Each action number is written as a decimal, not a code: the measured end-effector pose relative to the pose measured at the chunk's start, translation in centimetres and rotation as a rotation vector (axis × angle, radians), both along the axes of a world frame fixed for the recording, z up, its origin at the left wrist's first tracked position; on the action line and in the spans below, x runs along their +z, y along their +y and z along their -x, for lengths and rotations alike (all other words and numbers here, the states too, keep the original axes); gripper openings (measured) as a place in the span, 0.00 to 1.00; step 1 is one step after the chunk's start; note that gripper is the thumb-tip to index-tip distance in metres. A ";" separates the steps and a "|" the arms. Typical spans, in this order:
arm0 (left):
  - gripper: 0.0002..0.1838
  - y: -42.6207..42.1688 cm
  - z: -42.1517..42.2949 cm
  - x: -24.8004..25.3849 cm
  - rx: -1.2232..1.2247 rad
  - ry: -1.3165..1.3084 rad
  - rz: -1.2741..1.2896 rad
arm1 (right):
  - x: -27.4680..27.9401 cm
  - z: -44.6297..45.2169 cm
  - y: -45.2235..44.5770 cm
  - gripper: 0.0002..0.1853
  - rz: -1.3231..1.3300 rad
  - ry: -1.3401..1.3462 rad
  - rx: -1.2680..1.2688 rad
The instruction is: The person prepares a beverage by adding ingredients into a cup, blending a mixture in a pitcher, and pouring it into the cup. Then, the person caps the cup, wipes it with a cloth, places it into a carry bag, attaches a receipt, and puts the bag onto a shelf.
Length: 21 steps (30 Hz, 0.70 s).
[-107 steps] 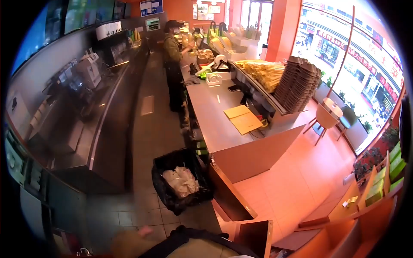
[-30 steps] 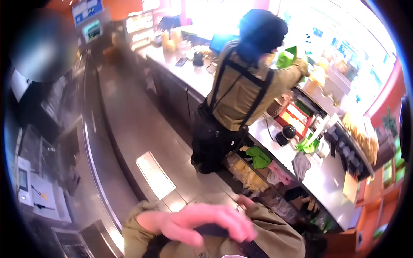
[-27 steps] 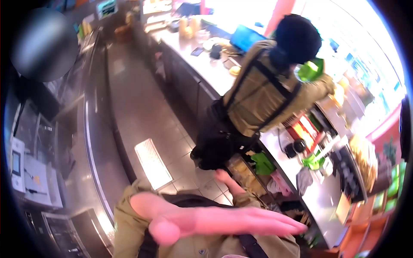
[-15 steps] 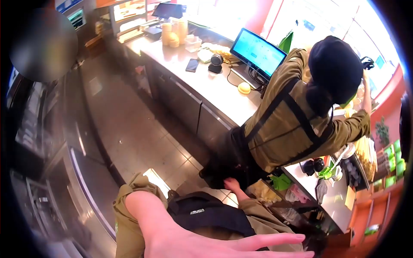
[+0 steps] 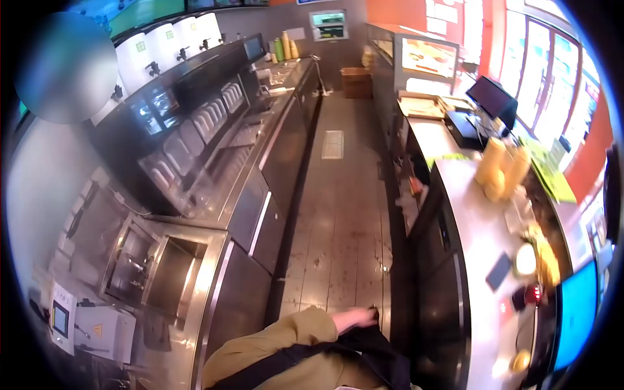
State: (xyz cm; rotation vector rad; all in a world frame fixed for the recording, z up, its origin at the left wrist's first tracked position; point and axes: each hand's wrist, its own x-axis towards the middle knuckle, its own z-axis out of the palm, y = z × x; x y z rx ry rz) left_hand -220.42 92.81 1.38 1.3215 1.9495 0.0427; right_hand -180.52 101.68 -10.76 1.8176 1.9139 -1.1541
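To my right the desk (image 5: 478,221) carries a phone (image 5: 499,271), stacked yellow cups (image 5: 493,162), a dark screen (image 5: 491,97) and a blue-lit screen (image 5: 577,318); to my left are a metal sink (image 5: 208,260) and white drink dispensers (image 5: 136,62). Between them runs the tiled floor (image 5: 328,227), with a brown box (image 5: 356,84) standing at its far end. My black apron (image 5: 374,351) lies just below my left hand (image 5: 354,318), which is too blurred to tell whether it's open or gripping; my right hand is out of view.
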 end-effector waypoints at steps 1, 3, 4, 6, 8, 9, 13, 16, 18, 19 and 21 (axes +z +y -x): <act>0.27 -3.7 4.9 -1.7 0.070 0.090 0.127 | 0.4 3.4 4.3 0.15 -0.003 -0.004 0.040; 0.28 -11.3 14.3 -3.3 0.419 -0.102 0.322 | 1.1 7.8 10.5 0.15 -0.002 -0.027 0.089; 0.28 -14.9 18.4 -2.3 0.622 -0.211 0.406 | 1.0 10.2 13.7 0.15 0.003 -0.043 0.136; 0.29 -19.9 24.7 0.4 1.070 -0.434 0.407 | 0.8 15.0 20.1 0.15 0.018 -0.072 0.216; 0.28 -23.8 29.6 0.6 1.597 -0.604 0.086 | -0.5 20.8 26.4 0.15 0.016 -0.104 0.330; 0.25 -23.1 31.2 1.9 1.887 -0.580 -0.187 | -1.1 24.3 29.4 0.15 0.007 -0.111 0.379; 0.09 -20.6 35.0 -3.8 2.070 -0.117 -1.081 | -3.4 42.4 38.7 0.15 -0.093 -0.134 0.601; 0.08 -12.4 35.9 -10.1 2.575 -0.231 -0.837 | -1.0 54.8 42.9 0.14 -0.092 0.051 0.436; 0.09 -5.8 39.2 -12.1 2.381 -0.381 -0.220 | 4.6 61.4 43.6 0.13 -0.009 0.332 0.198; 0.10 -2.8 42.3 -11.9 2.124 -0.403 0.028 | 7.1 62.9 44.0 0.12 -0.169 0.408 0.399; 0.12 2.2 50.0 -12.0 1.671 -0.330 0.229 | 7.5 68.7 47.3 0.12 -0.141 0.315 0.464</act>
